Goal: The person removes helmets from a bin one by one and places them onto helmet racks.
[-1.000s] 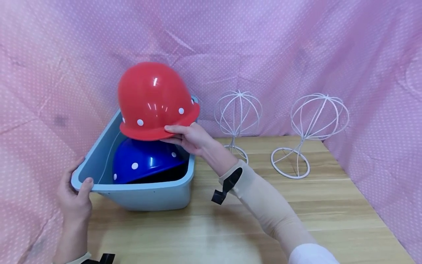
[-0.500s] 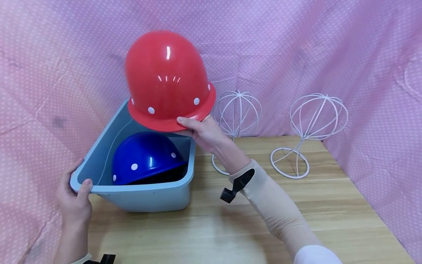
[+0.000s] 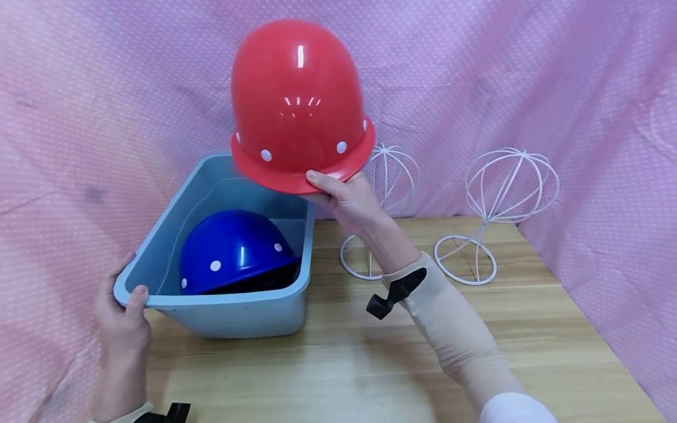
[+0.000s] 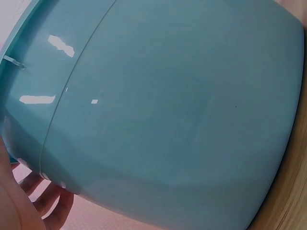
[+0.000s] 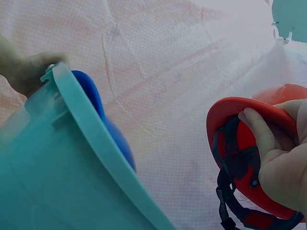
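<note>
In the head view my right hand (image 3: 351, 202) pinches the brim of a red hard hat (image 3: 298, 100) with white dots, holding it up above the right back of a light blue bin (image 3: 211, 301). The right wrist view shows the hat's dark inner straps (image 5: 235, 158) hanging below its rim. A blue hard hat (image 3: 233, 249), also white-dotted, lies tilted inside the bin. At the bin's front left corner my left hand (image 3: 124, 323) grips the rim, thumb on the near side. The left wrist view shows the bin's wall (image 4: 182, 105) and curled fingers (image 4: 60, 208) at its edge.
Two white wire stands with globe-shaped tops stand on the wooden table (image 3: 370, 358): one (image 3: 399, 170) partly behind my right hand and the hat, the other (image 3: 508, 188) farther right. A pink dotted cloth (image 3: 476, 76) hangs behind and at both sides.
My right hand has lifted the red hard hat up and to the right, away from over the blue one. More of the blue hat shows now. The left hand stays on the rim.
</note>
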`<control>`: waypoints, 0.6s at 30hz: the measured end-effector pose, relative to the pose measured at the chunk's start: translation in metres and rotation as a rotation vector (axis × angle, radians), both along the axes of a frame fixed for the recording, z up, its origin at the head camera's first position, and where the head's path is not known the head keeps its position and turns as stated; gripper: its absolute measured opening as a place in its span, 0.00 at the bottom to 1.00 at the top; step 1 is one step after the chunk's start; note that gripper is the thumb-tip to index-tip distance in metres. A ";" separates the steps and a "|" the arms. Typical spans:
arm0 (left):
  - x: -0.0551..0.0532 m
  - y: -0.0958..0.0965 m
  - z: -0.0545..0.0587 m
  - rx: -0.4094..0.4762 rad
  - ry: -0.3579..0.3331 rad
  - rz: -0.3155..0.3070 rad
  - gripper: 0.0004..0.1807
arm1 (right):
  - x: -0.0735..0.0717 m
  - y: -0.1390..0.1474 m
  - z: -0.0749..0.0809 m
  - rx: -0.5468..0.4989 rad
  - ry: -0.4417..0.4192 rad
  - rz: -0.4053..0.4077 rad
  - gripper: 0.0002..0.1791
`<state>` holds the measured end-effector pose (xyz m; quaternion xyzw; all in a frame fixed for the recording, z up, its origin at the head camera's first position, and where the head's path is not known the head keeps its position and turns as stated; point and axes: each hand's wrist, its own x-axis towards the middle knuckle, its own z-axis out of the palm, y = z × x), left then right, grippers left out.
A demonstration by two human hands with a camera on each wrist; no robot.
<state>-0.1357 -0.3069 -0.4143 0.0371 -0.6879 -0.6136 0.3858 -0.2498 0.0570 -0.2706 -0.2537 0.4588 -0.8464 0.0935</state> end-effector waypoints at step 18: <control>-0.002 0.007 0.000 0.082 0.104 -0.007 0.33 | -0.003 0.049 0.024 -0.072 0.030 -0.110 0.19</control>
